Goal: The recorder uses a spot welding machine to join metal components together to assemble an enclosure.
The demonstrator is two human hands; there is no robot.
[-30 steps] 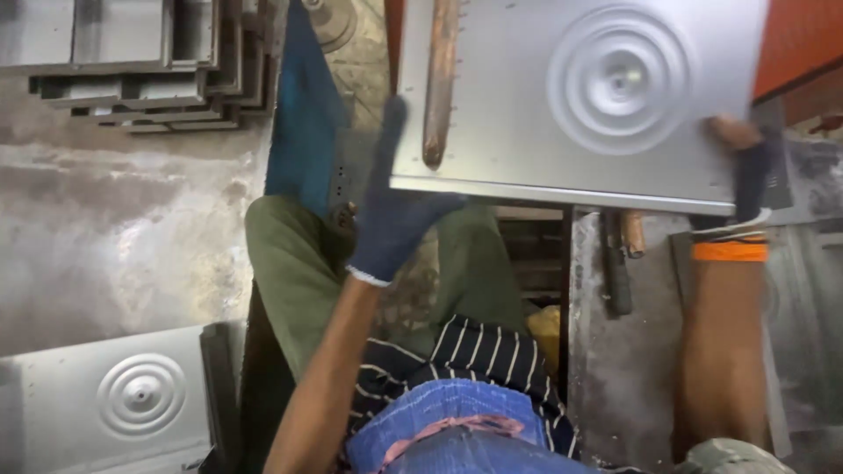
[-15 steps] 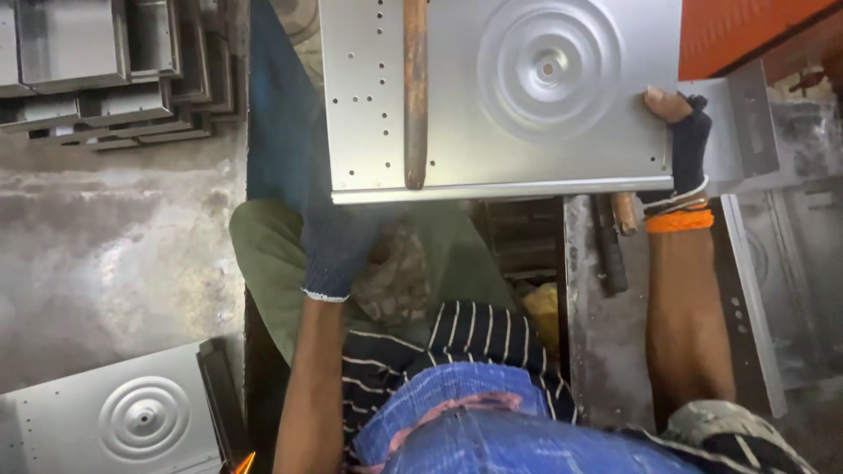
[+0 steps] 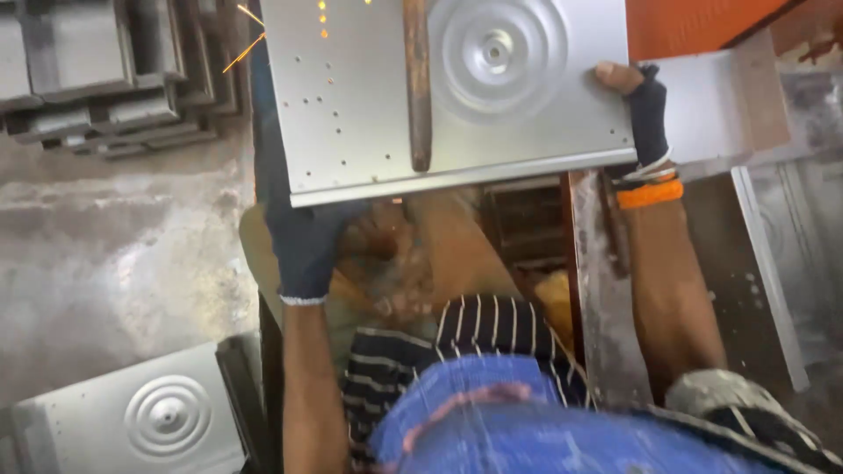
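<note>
Two gloved hands are holding one large grey metal panel [image 3: 369,105], and I am watching them from above. My left hand [image 3: 306,241], in a dark blue glove, is gripping the panel's near left corner from beneath, its grip clenched on the edge. My right hand [image 3: 639,110], in a dark fingerless glove with one orange band [image 3: 648,194] at the wrist, is grasping the panel's right edge, one bare fingertip showing on top. I am counting one set of stamped concentric rings [image 3: 496,51] on the panel, right of centre, and many small punched holes across its left half. One rusty brown bar [image 3: 417,83] is lying across the panel's face, running from the far edge toward the near edge. A few orange sparks [image 3: 241,39] are flying at the panel's far left corner. The panel is sitting level out in front of my body, above a dark machine gap.

One more ringed panel [image 3: 149,421] is lying at lower left on the concrete floor [image 3: 114,263]. One stack of grey metal trays [image 3: 97,75] is resting at upper left; I cannot count the layers exactly. One orange surface [image 3: 694,22] is showing at upper right.
</note>
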